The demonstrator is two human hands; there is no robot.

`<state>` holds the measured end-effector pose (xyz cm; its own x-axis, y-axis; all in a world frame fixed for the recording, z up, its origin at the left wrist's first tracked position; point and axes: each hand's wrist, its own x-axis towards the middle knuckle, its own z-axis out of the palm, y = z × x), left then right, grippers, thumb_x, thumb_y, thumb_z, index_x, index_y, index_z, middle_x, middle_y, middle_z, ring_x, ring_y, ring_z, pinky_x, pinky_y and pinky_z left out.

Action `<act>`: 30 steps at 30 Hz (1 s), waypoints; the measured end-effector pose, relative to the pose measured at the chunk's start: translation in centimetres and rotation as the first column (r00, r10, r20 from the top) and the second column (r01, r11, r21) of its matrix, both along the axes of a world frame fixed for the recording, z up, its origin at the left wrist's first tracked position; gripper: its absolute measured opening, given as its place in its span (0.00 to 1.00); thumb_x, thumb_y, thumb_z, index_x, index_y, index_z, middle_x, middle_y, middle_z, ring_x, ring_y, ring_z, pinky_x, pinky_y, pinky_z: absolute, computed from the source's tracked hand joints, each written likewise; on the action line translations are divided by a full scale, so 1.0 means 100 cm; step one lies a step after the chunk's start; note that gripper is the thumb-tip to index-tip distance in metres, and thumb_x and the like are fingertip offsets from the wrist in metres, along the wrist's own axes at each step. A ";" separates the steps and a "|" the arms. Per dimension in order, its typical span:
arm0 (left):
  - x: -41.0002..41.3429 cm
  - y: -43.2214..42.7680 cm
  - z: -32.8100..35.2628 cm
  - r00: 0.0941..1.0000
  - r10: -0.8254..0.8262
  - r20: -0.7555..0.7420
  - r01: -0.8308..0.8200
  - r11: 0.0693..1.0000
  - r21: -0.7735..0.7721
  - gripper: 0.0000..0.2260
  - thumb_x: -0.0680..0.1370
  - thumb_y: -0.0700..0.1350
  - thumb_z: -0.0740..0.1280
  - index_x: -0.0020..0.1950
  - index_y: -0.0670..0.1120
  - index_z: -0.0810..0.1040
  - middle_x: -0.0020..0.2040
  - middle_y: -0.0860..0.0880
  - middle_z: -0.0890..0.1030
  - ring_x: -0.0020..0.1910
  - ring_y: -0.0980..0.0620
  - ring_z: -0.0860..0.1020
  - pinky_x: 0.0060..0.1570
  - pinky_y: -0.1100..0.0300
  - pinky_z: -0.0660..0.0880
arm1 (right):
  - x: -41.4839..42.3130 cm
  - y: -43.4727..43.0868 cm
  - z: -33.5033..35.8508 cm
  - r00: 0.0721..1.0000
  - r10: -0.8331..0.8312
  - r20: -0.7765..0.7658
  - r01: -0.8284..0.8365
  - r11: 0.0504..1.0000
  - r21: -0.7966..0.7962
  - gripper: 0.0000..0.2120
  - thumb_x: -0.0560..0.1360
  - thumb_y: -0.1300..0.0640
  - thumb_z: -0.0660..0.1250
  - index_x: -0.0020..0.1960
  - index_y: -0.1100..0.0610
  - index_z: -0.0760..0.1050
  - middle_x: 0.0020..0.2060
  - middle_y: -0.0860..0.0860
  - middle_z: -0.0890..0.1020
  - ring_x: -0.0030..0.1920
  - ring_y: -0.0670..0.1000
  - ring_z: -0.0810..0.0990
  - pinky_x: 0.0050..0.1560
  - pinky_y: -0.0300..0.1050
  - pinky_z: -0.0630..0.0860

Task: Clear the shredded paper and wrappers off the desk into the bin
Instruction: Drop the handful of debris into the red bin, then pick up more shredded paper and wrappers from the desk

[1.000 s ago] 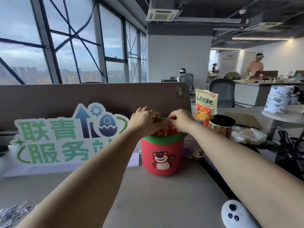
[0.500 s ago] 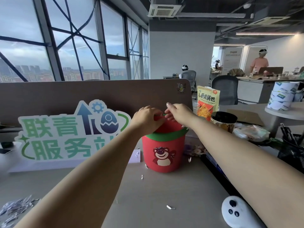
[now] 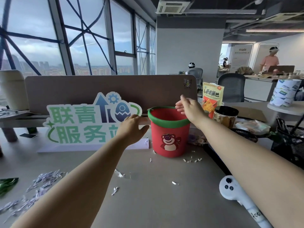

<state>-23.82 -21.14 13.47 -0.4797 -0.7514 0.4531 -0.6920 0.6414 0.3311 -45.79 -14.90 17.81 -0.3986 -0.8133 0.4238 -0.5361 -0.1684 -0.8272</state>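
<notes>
A wide grey desk (image 3: 156,203) runs under tall windows, with a low partition at its back. At my far left lies a green wrapper (image 3: 7,184), and just beside it a loose heap of shredded paper (image 3: 42,181). Both are well apart from the bin (image 3: 169,135), so I judge most of the clearing is not yet done. A cut-out sign (image 3: 79,122) stands against the partition. My left hand (image 3: 131,127) hovers before the sign's right end, just beside the bin's left side, fingers spread and slack, holding nothing. The bin, red with a green rim, stands upright within reach of both arms, which I take to be so that scraps can drop straight in. My right hand (image 3: 189,107) hangs over the rim's far right, fingers loosely extended and empty as far as I can see. A few stray shreds (image 3: 191,160) lie at the bin's foot; light as they are, they probably scatter easily. A white controller (image 3: 230,190) rests at my right.
</notes>
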 end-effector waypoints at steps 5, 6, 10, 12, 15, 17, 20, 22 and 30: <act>0.018 0.024 -0.040 0.997 0.023 0.071 -0.030 0.995 0.093 0.16 0.77 0.54 0.62 0.64 0.53 0.75 0.66 0.49 0.74 0.64 0.47 0.72 0.61 0.53 0.70 | -0.003 0.035 -0.038 0.989 -0.141 -0.036 0.141 0.990 -0.004 0.17 0.78 0.44 0.52 0.46 0.51 0.76 0.50 0.50 0.82 0.53 0.53 0.80 0.59 0.55 0.75; 0.020 0.028 -0.049 0.995 0.017 0.093 -0.028 0.993 0.113 0.16 0.77 0.55 0.62 0.64 0.53 0.74 0.66 0.49 0.74 0.64 0.47 0.71 0.61 0.54 0.70 | -0.002 0.042 -0.047 0.977 -0.195 -0.088 0.194 0.981 -0.022 0.16 0.78 0.45 0.53 0.47 0.50 0.77 0.52 0.50 0.82 0.54 0.53 0.79 0.59 0.53 0.74; 0.022 0.041 -0.077 0.982 -0.006 0.189 -0.027 0.985 0.171 0.19 0.77 0.56 0.62 0.67 0.53 0.71 0.68 0.48 0.71 0.67 0.47 0.69 0.63 0.52 0.70 | 0.005 0.055 -0.065 0.947 -0.249 -0.202 0.213 0.960 -0.184 0.13 0.79 0.60 0.57 0.51 0.64 0.79 0.54 0.58 0.80 0.59 0.55 0.76 0.61 0.43 0.69; 0.019 0.044 -0.084 0.980 -0.009 0.198 -0.028 0.983 0.180 0.20 0.77 0.57 0.62 0.67 0.54 0.71 0.69 0.48 0.71 0.67 0.47 0.69 0.65 0.51 0.69 | 0.007 0.054 -0.061 0.951 -0.181 -0.250 0.143 0.976 -0.162 0.13 0.79 0.61 0.57 0.52 0.66 0.78 0.57 0.60 0.78 0.61 0.55 0.75 0.64 0.45 0.68; 0.013 0.044 -0.089 0.981 -0.019 0.195 -0.019 0.982 0.189 0.20 0.77 0.58 0.62 0.67 0.54 0.70 0.69 0.49 0.71 0.67 0.46 0.69 0.65 0.51 0.68 | 0.008 0.047 -0.055 0.943 -0.122 -0.311 0.100 0.991 -0.087 0.13 0.79 0.60 0.57 0.55 0.65 0.78 0.60 0.59 0.78 0.63 0.55 0.74 0.65 0.41 0.66; 0.011 0.044 -0.088 0.982 -0.024 0.187 -0.013 0.981 0.191 0.20 0.77 0.58 0.62 0.67 0.54 0.70 0.69 0.49 0.71 0.67 0.46 0.69 0.65 0.52 0.68 | 0.012 0.045 -0.052 0.935 -0.110 -0.337 0.098 0.994 -0.052 0.14 0.80 0.59 0.57 0.58 0.64 0.77 0.62 0.57 0.77 0.64 0.54 0.73 0.59 0.31 0.62; 0.010 0.040 -0.085 0.982 -0.015 0.189 -0.020 0.983 0.183 0.20 0.77 0.58 0.62 0.67 0.54 0.70 0.69 0.48 0.71 0.67 0.47 0.69 0.65 0.51 0.69 | 0.015 0.047 -0.054 0.937 -0.128 -0.325 0.096 0.989 -0.113 0.14 0.79 0.61 0.57 0.59 0.65 0.76 0.62 0.58 0.77 0.65 0.54 0.73 0.60 0.29 0.61; 0.011 0.037 -0.084 0.982 -0.007 0.189 -0.029 0.981 0.189 0.20 0.77 0.57 0.62 0.67 0.54 0.70 0.69 0.48 0.71 0.67 0.46 0.69 0.65 0.51 0.69 | 0.012 0.049 -0.061 0.940 -0.158 -0.303 0.102 0.976 -0.193 0.13 0.78 0.62 0.58 0.58 0.66 0.75 0.61 0.60 0.76 0.64 0.56 0.73 0.66 0.39 0.66; 0.002 0.030 -0.101 0.979 0.015 0.204 -0.074 0.957 0.282 0.25 0.78 0.58 0.60 0.73 0.50 0.63 0.73 0.48 0.66 0.71 0.45 0.66 0.68 0.50 0.66 | -0.016 0.050 -0.117 0.922 -0.329 -0.204 0.353 0.931 0.095 0.14 0.77 0.61 0.59 0.61 0.62 0.72 0.61 0.61 0.75 0.62 0.60 0.73 0.61 0.45 0.68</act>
